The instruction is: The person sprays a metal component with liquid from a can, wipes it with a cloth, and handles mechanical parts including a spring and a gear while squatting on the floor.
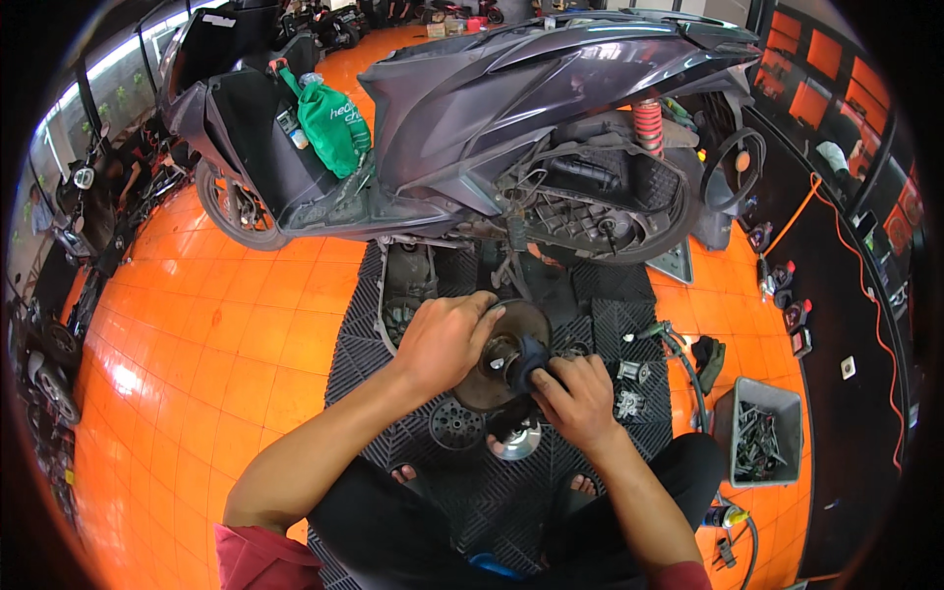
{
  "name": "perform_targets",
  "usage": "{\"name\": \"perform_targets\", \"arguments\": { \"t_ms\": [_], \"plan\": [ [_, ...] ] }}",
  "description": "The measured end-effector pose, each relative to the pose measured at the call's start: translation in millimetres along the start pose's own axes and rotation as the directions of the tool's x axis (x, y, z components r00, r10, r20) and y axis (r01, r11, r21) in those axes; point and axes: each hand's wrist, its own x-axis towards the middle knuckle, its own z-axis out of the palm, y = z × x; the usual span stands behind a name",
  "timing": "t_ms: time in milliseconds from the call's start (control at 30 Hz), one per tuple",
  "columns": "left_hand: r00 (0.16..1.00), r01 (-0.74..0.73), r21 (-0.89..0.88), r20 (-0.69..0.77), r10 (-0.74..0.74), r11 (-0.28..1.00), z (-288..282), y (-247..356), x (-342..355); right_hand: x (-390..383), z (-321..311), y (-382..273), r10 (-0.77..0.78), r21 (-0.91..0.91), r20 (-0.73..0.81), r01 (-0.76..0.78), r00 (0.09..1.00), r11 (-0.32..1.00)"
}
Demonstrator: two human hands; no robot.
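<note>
My left hand (pixel 441 339) grips the rim of a round, dark metal pulley disc (pixel 480 385) with a hub in its middle. Pinched in the fingers of my right hand (pixel 580 401) is a dark blue cloth (pixel 532 362), which touches the disc beside the hub. Below the disc, on the ribbed black mat (pixel 388 428), lie a round plate with holes (pixel 456 425) and a shiny metal bell (pixel 518 442). A long cover (pixel 408 270) rests on the mat beyond my left hand.
A dark grey scooter (pixel 462 138) stands ahead, its transmission case (pixel 600 221) uncovered. Small metal parts (pixel 631 385) lie right of my right hand, near an air hose (pixel 696 383). A grey bin of tools (pixel 733 433) stands on the orange tiles at right.
</note>
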Motion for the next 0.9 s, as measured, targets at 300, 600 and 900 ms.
{"name": "perform_targets", "arguments": {
  "t_ms": [300,600,900],
  "plan": [
    [0.996,0.058,0.006,-0.065,-0.057,0.998,5.4,7.9,-1.1,-5.3,34.3,-18.7,0.234,0.131,-0.109,-0.219,0.966,0.967],
    [0.993,-0.090,0.137,-0.063,0.099,0.986,37.1,20.6,1.9,45.6,45.7,-32.9,0.930,0.892,0.363,-0.313,0.064,-0.327],
    [0.929,0.329,0.043,-0.191,-0.316,0.943,-11.0,17.3,10.3,50.0,-34.5,1.2,0.686,0.775,0.631,-0.291,0.362,-0.561]
  ]
}}
